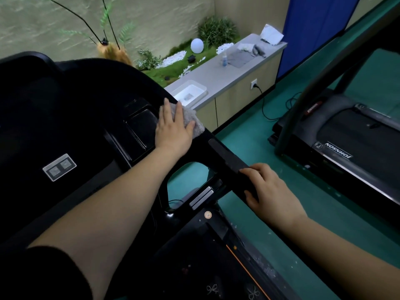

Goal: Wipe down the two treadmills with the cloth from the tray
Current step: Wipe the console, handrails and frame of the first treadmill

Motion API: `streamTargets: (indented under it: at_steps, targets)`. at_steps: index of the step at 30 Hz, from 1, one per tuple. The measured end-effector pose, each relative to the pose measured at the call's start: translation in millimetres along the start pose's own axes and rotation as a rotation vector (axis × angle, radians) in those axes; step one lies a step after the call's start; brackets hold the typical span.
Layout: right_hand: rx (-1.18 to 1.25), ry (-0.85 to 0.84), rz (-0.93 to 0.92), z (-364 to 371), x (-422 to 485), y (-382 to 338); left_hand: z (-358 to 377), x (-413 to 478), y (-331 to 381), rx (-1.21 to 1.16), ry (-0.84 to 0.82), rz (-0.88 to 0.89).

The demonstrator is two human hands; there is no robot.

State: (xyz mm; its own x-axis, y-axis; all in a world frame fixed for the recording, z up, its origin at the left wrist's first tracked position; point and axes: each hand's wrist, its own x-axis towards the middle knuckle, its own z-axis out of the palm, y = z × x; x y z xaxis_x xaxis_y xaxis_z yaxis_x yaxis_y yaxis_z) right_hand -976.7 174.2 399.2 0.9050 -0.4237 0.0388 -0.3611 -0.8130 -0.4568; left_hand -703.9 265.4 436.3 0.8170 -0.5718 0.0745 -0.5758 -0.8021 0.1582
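Note:
I stand on the near black treadmill (pixel 71 126), looking down at its console. My left hand (pixel 173 126) lies flat, fingers straight, pressing a grey fluffy cloth (pixel 194 121) onto the console's right edge. My right hand (pixel 268 191) grips the black right handrail (pixel 229 163), fingers curled over it. The second treadmill (pixel 350 135), black with a JOHNSON label, stands to the right across the green floor. A white tray (pixel 202 92) sits on the grey counter behind the console.
The grey counter (pixel 227 70) carries a small spray bottle (pixel 225 59), grey cloths (pixel 242 57) and a white tissue pack (pixel 271 34). A cable runs from a wall socket (pixel 254 84) across the green floor (pixel 249 135). Artificial plants and a blue screen (pixel 313 29) stand behind.

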Motion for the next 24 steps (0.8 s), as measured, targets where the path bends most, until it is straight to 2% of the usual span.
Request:
streamTargets:
  at_steps: [5,8,12,15,17,22,24]
  targets:
    - [0.005,0.016,-0.004,0,0,0,-5,27,5,0.059,0.079,0.032]
    - [0.008,0.020,0.012,-1,0,-1,8,-10,30,0.157,0.058,0.219]
    - [0.035,0.041,0.108,0,-1,-2,32,-90,65,-0.030,-0.049,0.450]
    - [0.058,0.044,0.152,-1,-1,-4,32,-94,60,-0.007,-0.130,0.527]
    - [0.067,0.034,0.156,-3,-1,-5,24,-76,51,0.066,-0.139,0.524]
    - [0.055,0.020,0.140,-4,-2,-6,23,-58,42,-0.033,-0.011,0.198]
    - [0.042,0.024,0.123,-2,-2,-4,32,-80,54,-0.129,0.002,0.254]
